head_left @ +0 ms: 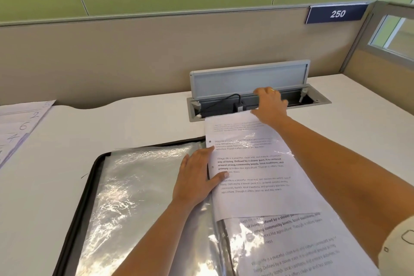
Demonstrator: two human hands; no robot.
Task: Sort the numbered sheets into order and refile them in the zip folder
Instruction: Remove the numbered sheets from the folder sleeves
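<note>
The black-edged zip folder (89, 188) lies open on the desk, its shiny clear sleeves (134, 186) spread flat. A printed sheet (253, 175) sticks out of the top of the right-hand sleeve, past the folder's far edge. My right hand (270, 105) pinches that sheet's far top edge. My left hand (197, 177) lies flat at the folder's spine, fingers on the left sleeve and thumb on the sheet's left edge. A second printed sheet (291, 246) shows inside a sleeve below. Hand-numbered sheets (20, 125) lie fanned at the far left.
An open cable box (257, 98) with its grey lid raised is sunk into the desk just behind the sheet. A beige partition with a blue "250" sign (337, 14) closes the back, and another partition the right.
</note>
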